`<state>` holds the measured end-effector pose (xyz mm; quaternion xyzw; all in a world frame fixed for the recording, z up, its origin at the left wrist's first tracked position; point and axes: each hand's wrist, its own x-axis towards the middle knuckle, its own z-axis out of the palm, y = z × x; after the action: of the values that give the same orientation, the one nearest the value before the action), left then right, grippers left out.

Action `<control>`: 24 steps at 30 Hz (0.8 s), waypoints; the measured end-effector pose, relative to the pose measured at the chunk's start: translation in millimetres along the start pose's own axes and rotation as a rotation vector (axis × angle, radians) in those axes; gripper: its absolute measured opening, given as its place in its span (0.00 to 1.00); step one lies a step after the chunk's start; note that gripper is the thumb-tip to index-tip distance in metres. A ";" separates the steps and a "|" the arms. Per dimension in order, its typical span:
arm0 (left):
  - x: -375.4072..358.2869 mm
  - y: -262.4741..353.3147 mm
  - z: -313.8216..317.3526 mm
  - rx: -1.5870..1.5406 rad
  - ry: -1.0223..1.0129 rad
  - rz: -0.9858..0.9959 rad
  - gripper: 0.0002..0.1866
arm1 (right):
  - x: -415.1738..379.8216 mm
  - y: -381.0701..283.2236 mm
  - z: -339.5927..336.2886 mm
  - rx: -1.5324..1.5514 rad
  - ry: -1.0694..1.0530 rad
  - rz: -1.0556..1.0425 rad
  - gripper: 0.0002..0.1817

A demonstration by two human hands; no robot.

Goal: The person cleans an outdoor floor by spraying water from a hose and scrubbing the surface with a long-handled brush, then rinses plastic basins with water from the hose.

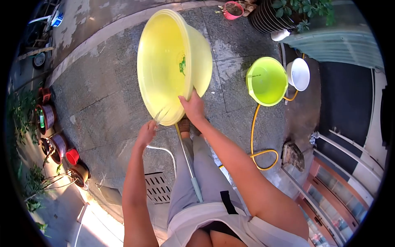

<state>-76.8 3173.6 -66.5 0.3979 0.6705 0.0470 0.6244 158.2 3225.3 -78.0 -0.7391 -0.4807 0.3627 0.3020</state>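
A large yellow basin [161, 61] is tipped on its side in front of me, its opening turned to the left, with a green pattern on its inner bottom. My right hand [193, 106] grips the basin's lower rim, thumb on the rim. Close to the rim's lower left, my left hand [147, 132] has its fingers closed round the end of a white hose [162, 149], and water sprays from it toward the basin. A pole [188, 160] with a grey-green grip leans against my legs below the basin.
On the right stand a lime-green basin [268, 82] and a white bucket [299, 74], with a yellow hose [252, 131] curling below. A floor drain [158, 188] lies at lower left. Potted plants [47, 117] line the left side; a black planter [269, 17] stands at top right.
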 end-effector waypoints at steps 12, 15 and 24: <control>-11.5 -37.9 -15.4 -0.157 0.098 -0.043 0.18 | 91.3 -63.9 -32.1 0.103 0.253 -0.219 0.21; -7.8 -37.8 -15.9 -0.117 0.133 -0.053 0.19 | 75.3 -62.0 -54.3 0.018 0.376 -0.300 0.22; 6.9 -25.8 -4.2 -0.039 0.090 -0.021 0.19 | 36.2 -39.4 -86.0 -0.322 0.225 -0.547 0.21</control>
<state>-92.0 3162.0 -85.6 0.3758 0.7012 0.0714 0.6017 219.8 3264.6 -7.8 -0.6562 -0.6760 0.1037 0.3187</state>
